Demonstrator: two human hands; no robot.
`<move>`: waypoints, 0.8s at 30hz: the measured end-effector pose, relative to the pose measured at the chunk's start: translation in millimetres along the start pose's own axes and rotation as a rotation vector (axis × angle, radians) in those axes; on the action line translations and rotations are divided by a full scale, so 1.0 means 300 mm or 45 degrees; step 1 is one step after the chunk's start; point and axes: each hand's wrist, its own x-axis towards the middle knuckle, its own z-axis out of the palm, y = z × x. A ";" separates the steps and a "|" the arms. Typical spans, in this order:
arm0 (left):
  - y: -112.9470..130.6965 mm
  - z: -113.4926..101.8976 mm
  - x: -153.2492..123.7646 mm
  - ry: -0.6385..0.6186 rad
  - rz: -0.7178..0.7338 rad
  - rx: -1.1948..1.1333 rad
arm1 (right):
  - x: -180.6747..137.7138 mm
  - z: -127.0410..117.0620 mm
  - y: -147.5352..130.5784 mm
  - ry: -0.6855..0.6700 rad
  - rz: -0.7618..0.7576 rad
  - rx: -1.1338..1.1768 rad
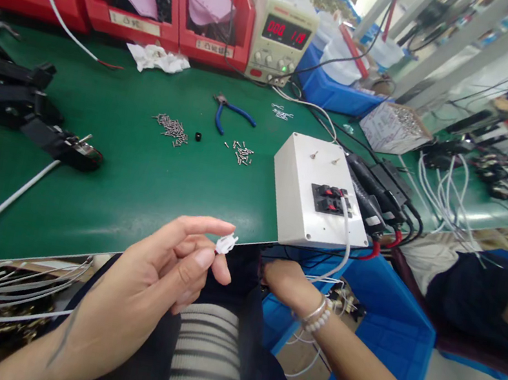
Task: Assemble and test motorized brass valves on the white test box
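My left hand (171,267) is raised in front of the table's front edge. Between its thumb and fingers it pinches a small white plastic piece (225,244), whose exact kind I cannot make out. My right hand (284,280), with a bracelet at the wrist, reaches down below the table edge beside a blue bin (384,344); its fingers are hidden. Just above it stands a white box (297,191) with black and red spring terminals and two toggle switches. A white cable (346,245) runs from the terminals down past the right wrist.
Small screws (243,153), a darker screw pile (172,130) and blue-handled pliers (233,111) lie on the green table (135,195). Black jointed assemblies (47,134) with white cables are at left. Red bins (130,24) and a power supply (282,31) line the back. Another person sits at right.
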 end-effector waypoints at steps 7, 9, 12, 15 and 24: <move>0.016 0.015 -0.008 0.065 0.084 0.241 | -0.210 -0.058 -0.007 0.404 -0.632 0.610; 0.021 0.025 -0.010 0.103 0.124 0.298 | -0.271 -0.097 -0.019 0.594 -0.610 0.827; 0.016 0.037 -0.014 0.165 0.241 0.471 | -0.327 -0.146 -0.035 0.866 -0.505 1.001; 0.005 0.040 -0.013 0.170 0.384 0.642 | -0.340 -0.172 -0.044 0.968 -0.530 1.045; -0.012 0.031 0.012 0.074 0.647 0.882 | -0.327 -0.186 -0.043 0.732 -0.674 1.249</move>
